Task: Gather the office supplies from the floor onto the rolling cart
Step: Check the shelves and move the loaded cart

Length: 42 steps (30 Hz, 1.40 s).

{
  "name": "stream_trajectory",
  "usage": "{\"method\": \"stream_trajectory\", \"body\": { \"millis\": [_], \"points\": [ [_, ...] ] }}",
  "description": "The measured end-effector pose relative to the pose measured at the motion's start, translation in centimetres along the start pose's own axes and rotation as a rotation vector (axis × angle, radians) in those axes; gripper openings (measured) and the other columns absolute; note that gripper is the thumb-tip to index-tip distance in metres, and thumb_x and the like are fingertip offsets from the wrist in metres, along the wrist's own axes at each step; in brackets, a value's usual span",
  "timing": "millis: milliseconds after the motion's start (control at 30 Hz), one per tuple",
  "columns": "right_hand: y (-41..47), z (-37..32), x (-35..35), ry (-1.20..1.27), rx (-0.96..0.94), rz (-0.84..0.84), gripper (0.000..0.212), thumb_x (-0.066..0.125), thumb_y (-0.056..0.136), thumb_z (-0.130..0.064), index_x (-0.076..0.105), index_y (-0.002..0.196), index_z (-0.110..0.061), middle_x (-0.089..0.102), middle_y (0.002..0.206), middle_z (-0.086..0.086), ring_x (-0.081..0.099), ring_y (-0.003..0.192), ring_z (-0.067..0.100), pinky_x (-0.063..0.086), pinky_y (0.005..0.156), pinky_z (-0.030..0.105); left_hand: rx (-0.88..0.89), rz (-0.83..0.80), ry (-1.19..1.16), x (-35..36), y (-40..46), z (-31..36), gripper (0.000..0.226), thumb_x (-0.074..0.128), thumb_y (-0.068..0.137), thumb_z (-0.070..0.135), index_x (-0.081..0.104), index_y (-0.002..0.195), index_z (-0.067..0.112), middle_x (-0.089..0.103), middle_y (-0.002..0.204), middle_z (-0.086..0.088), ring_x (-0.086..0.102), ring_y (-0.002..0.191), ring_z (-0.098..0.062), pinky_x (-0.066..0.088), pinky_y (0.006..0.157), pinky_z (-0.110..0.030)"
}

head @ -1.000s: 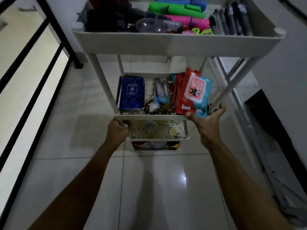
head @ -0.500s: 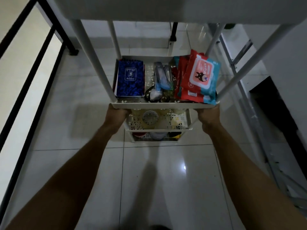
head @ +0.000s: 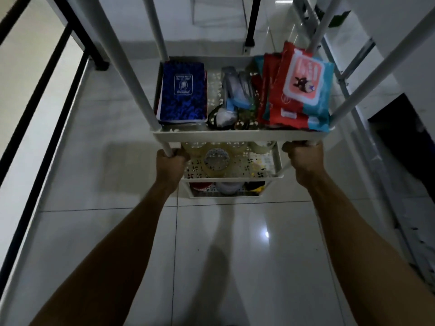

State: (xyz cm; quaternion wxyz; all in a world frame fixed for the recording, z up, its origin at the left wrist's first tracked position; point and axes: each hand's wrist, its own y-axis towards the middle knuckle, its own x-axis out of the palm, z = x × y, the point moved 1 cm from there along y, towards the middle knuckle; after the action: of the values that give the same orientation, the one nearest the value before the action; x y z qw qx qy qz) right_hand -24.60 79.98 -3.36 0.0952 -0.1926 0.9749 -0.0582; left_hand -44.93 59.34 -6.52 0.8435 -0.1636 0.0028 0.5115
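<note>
We've got the rolling cart (head: 237, 135) dead ahead, long side facing us. Left hand (head: 170, 166) wraps the near-left leg and right hand (head: 303, 161) grips the near-right corner, both equally close, supplies already shelved.

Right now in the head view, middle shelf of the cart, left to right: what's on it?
Blue notebook → stapler-like tool in clear wrap → red and teal wipes packs, leaning at the right end. Both hands grip the cart posts just below this shelf: left hand, right hand.
</note>
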Motion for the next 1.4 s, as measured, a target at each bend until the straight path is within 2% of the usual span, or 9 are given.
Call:
{"method": "stream_trajectory", "body": {
  "millis": [167, 433, 767, 933, 1033, 1100, 1200, 1300, 1400],
  "points": [
    [0.5, 0.6, -0.5, -0.005, -0.019, -0.127, 0.039, 0.055, 0.058, 0.016, 0.039, 0.049, -0.018, 0.043, 0.051, -0.002, 0.040, 0.049, 0.013, 0.035, 0.049, 0.023, 0.046, -0.158, 0.025, -0.7, 1.2, -0.5, 0.035, 0.052, 0.074, -0.013, 0.049, 0.047, 0.009, 0.048, 0.038, 0.010, 0.046, 0.041, -0.002, 0.040, 0.044, -0.017],
    [0.4, 4.1, 0.6, 0.116, -0.026, -0.048, 0.047, 0.060, 0.062, 0.007, 0.024, 0.050, -0.022, 0.024, 0.053, 0.001, 0.027, 0.053, 0.016, 0.026, 0.053, 0.030, 0.126, -0.068, -0.083, 0.3, 0.8, -3.8, 0.050, 0.054, 0.073, -0.012, 0.045, 0.035, 0.019, 0.039, 0.035, 0.013, 0.040, 0.040, -0.002, 0.035, 0.046, -0.016],
    [0.9, 8.9, 2.1, 0.194, -0.155, 0.064, 0.041, 0.056, 0.055, 0.006, 0.024, 0.053, -0.021, 0.023, 0.053, 0.000, 0.025, 0.047, 0.015, 0.021, 0.045, 0.028, 0.293, 0.140, -0.121, 1.8, 2.9, -9.7, 0.037, 0.058, 0.064, 0.001, 0.036, 0.043, 0.022, 0.032, 0.041, 0.007, 0.033, 0.044, -0.014, 0.027, 0.045, -0.022],
    [1.8, 8.7, 1.2, 0.219, -0.183, -0.101, 0.048, 0.052, 0.056, 0.011, 0.016, 0.054, -0.021, 0.017, 0.053, 0.000, 0.017, 0.044, 0.017, 0.012, 0.046, 0.030, 0.308, -0.008, -0.124, 1.4, 4.1, -9.3, 0.040, 0.056, 0.070, -0.011, 0.037, 0.044, 0.015, 0.034, 0.033, 0.011, 0.034, 0.033, -0.012, 0.028, 0.038, -0.018],
    [1.4, 9.3, 1.1, 0.228, -0.210, -0.125, 0.047, 0.053, 0.060, 0.011, 0.023, 0.048, -0.023, 0.023, 0.048, -0.003, 0.024, 0.042, 0.014, 0.018, 0.044, 0.028, 0.347, -0.013, -0.130, 1.1, 4.1, -9.8, 0.048, 0.058, 0.069, -0.009, 0.038, 0.036, 0.020, 0.033, 0.035, 0.009, 0.034, 0.035, -0.013, 0.029, 0.041, -0.022],
    [1.3, 9.7, 1.3, 0.199, -0.255, -0.058, 0.048, 0.058, 0.066, 0.008, 0.030, 0.044, -0.024, 0.030, 0.046, -0.007, 0.031, 0.043, 0.011, 0.028, 0.044, 0.026, 0.434, 0.039, -0.102, 0.8, 3.9, -10.4, 0.042, 0.064, 0.070, -0.002, 0.041, 0.045, 0.023, 0.040, 0.045, 0.004, 0.042, 0.046, -0.017, 0.036, 0.047, -0.026],
    [1.1, 10.3, 1.2, 0.108, -0.389, 0.043, 0.041, 0.067, 0.079, -0.008, 0.038, 0.057, -0.025, 0.038, 0.055, -0.007, 0.042, 0.055, 0.011, 0.042, 0.054, 0.026, 0.586, 0.060, 0.003, 0.9, 2.7, -12.4, 0.023, 0.072, 0.076, 0.013, 0.050, 0.080, 0.017, 0.052, 0.076, -0.001, 0.055, 0.072, -0.012, 0.052, 0.067, -0.029],
    [0.4, 12.4, 1.0, 0.058, -0.423, -0.013, 0.027, 0.072, 0.083, -0.032, 0.048, 0.091, -0.021, 0.054, 0.090, -0.001, 0.053, 0.085, 0.008, 0.049, 0.074, 0.024, 0.613, 0.048, 0.143, 1.2, 2.4, -15.9, 0.075, 0.080, 0.070, 0.037, 0.033, 0.124, 0.017, 0.040, 0.128, -0.003, 0.049, 0.119, -0.008, 0.052, 0.092, -0.034],
    [-0.4, 17.4, 1.3, -0.040, -0.273, -0.076, 0.094, 0.083, 0.067, -0.045, 0.023, 0.138, -0.028, 0.027, 0.143, 0.003, 0.035, 0.130, 0.015, 0.048, 0.096, 0.027, 0.445, -0.083, 0.060, 1.9, 2.8, -19.2, 0.116, 0.089, 0.061, 0.035, 0.007, 0.142, 0.021, 0.023, 0.146, 0.001, 0.037, 0.133, -0.004, 0.044, 0.103, -0.034]
  ]
}}
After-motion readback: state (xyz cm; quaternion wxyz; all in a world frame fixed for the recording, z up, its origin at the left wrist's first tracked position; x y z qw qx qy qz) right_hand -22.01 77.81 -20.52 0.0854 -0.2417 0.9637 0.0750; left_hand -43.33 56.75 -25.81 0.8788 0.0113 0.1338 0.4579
